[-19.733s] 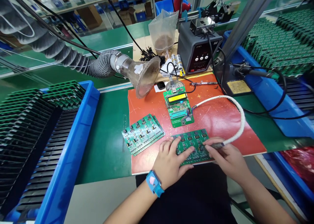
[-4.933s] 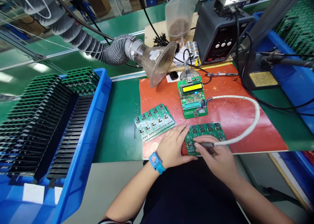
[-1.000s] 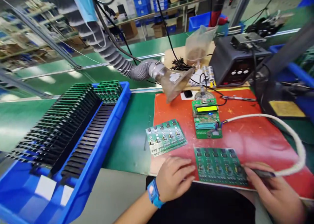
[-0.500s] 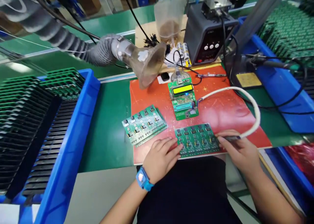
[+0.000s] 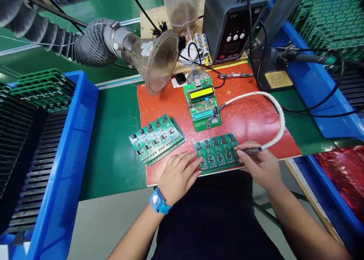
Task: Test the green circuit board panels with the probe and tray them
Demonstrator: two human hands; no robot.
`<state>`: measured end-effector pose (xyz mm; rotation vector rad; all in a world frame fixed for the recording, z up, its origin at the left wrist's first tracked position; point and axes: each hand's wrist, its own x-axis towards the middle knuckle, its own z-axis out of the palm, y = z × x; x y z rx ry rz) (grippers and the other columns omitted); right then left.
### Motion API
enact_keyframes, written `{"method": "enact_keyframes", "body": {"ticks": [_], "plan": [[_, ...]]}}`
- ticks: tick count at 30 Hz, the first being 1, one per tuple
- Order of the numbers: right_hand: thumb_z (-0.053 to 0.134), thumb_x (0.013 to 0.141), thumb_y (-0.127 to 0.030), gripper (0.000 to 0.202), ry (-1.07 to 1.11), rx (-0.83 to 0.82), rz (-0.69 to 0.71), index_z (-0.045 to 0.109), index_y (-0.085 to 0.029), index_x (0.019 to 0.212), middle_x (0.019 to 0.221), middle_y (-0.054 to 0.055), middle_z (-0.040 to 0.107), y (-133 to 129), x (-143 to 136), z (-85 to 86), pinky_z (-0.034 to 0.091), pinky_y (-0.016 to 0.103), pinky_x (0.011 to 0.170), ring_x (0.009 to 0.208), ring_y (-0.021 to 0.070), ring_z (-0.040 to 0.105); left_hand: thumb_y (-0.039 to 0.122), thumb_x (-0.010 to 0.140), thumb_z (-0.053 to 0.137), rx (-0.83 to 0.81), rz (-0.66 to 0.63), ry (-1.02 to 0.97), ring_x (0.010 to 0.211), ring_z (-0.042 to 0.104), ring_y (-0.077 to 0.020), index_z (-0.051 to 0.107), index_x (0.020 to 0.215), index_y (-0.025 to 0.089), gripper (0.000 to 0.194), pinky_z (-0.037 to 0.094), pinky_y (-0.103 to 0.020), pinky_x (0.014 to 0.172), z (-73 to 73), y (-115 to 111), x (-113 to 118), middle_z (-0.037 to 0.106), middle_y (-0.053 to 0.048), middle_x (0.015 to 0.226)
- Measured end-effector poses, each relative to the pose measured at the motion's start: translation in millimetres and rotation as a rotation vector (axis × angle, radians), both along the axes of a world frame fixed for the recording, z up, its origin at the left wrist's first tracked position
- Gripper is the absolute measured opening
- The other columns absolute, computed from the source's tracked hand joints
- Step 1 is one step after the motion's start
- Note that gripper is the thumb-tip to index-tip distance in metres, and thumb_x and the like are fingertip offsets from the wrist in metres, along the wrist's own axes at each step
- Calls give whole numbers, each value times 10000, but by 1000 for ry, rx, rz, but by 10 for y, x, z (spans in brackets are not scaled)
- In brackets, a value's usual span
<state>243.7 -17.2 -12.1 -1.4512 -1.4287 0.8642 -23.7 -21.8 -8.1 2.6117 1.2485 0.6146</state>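
Observation:
A green circuit board (image 5: 217, 153) with a row of small digit displays lies at the front edge of the red mat. My left hand (image 5: 180, 172) rests with fingers stretched out, fingertips on the board's left end. My right hand (image 5: 263, 165) grips a dark pen-shaped probe (image 5: 251, 150), its tip at the board's right end. From the probe a white cable (image 5: 280, 117) loops back to a green programmer board (image 5: 203, 104) with a lit yellow-green screen. Left of that, more circuit boards (image 5: 157, 138) lie stacked at a slant.
A fume extractor funnel (image 5: 162, 62) hangs over the back of the red mat (image 5: 241, 119). Behind stands a dark soldering station (image 5: 233, 28). Blue bins (image 5: 61, 199) with racked boards flank the bench. Tweezers (image 5: 236, 76) and a yellow sponge (image 5: 278, 79) lie at back right.
The whole view has shifted, so the bench items appear further left and higher. Both hands keep about the same places on the board, with the probe still in the right.

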Motion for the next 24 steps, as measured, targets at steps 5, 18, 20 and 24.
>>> {"method": "enact_keyframes", "body": {"ticks": [5,18,20,24], "plan": [[623,929,-336,135,-37,-17,38,660,-213,969,939,72,680,13,27,-36,570,312,635,803,206,676,322,963,571,-2,8,-11,1154,596,-242,601,1252,194,318,480,-399,943,4,5,6,669,-77,1239],[608,938,-276,67,-116,72,103,635,-227,975,929,63,660,34,34,-32,564,343,708,830,214,663,319,969,557,-28,14,-8,1150,601,-244,591,1268,200,323,478,-397,931,21,5,5,670,-78,1238],[611,937,-281,74,-105,64,101,635,-231,985,938,63,657,30,43,-44,569,344,698,812,210,662,313,967,562,-28,11,-12,1154,599,-244,592,1267,198,323,474,-396,932,24,5,6,669,-75,1240],[616,927,-297,78,-168,63,114,636,-232,966,929,65,674,41,54,-30,562,355,730,856,230,667,312,960,574,-25,12,-17,1154,598,-246,595,1268,199,328,470,-397,936,23,1,7,668,-74,1244]]}}
